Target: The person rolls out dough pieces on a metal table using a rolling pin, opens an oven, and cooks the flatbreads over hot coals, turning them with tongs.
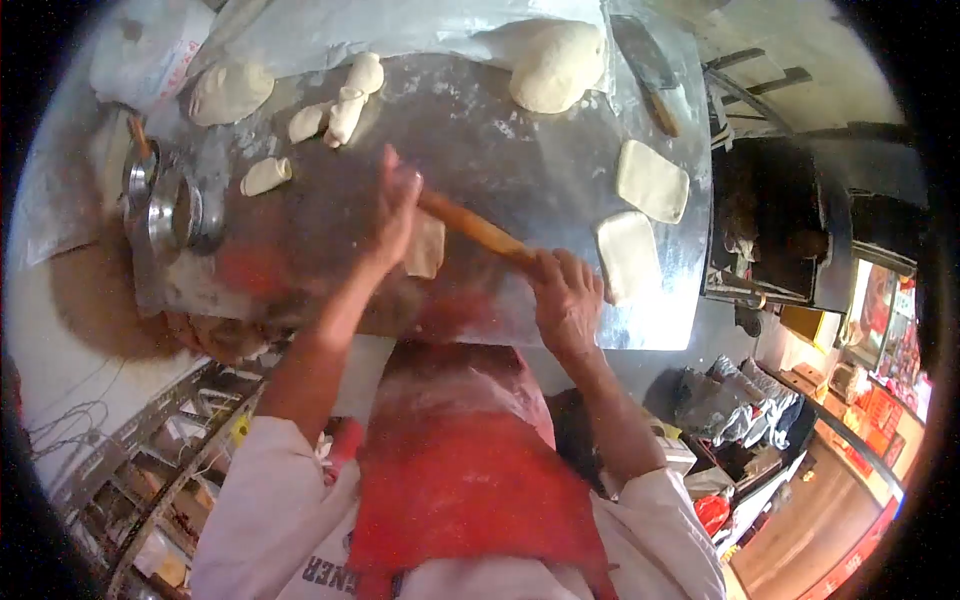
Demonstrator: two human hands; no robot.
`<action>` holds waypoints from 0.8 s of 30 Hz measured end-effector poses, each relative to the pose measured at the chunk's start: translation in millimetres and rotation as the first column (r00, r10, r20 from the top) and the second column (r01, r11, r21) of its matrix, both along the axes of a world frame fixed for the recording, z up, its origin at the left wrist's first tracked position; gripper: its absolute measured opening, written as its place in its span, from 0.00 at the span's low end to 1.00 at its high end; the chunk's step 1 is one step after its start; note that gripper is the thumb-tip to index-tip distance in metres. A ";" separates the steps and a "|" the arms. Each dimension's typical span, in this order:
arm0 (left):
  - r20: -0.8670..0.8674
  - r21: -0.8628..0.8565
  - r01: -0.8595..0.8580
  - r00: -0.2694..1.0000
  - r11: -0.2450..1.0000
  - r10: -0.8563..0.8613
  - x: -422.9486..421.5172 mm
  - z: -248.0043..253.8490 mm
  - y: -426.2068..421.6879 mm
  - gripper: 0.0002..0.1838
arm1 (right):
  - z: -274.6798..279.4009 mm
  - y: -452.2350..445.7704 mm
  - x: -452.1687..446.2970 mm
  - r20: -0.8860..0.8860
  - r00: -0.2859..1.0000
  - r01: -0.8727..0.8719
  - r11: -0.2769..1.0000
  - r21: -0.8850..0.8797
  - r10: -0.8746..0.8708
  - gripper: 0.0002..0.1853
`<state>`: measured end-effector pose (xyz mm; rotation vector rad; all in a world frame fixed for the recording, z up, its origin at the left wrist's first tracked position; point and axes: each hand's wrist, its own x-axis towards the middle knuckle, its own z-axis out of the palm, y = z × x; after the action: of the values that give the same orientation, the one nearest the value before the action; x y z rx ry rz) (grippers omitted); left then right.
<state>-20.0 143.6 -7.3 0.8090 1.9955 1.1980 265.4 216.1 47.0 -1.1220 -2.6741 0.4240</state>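
A wooden rolling pin (478, 229) slants across the metal worktop in front of me. My right hand (567, 297) wraps its fingers around the near right end of the pin. At the far left end, my left hand (398, 205) touches the pin near the thumb, its fingers stretched out and slightly blurred. A flat piece of dough (427, 248) lies beside my left wrist, under the pin's left part and partly hidden by my arm. Two flattened dough sheets, a lower one (628, 257) and an upper one (653, 181), rest to the right of my right hand.
Rolled dough pieces (345, 115) and a small dough roll (266, 176) lie at the left. Behind are a round dough lump (232, 93), a large dough mass (560, 68) and a cleaver (645, 70). Metal bowls (175, 210) stand at the worktop's (330, 225) left edge.
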 end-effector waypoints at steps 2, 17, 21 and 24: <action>-0.235 0.065 0.063 0.971 0.996 -0.046 -25.2 46.8 3.1 0.36 | 6.0 2.9 -30.5 -0.003 0.997 -0.077 0.996 0.033 0.077 0.21; -0.747 -0.318 0.342 0.484 0.884 -0.456 -49.6 4.3 -7.6 0.38 | -46.9 34.2 -88.7 0.028 0.971 -0.238 0.971 -0.026 0.239 0.43; -0.788 -0.210 0.294 0.513 0.933 -0.339 -77.1 -9.5 47.0 0.35 | -48.5 92.2 -125.2 0.035 0.952 -0.307 0.945 0.116 0.305 0.40; -0.792 -0.066 0.286 0.567 0.956 -0.225 -82.6 -12.9 52.3 0.33 | -48.0 106.0 -123.8 0.037 0.901 -0.433 0.894 0.117 0.432 0.34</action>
<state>-102.6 195.9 -20.2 1.8669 2.3759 0.7711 141.6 322.1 -1.1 -0.4846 -2.9061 0.3150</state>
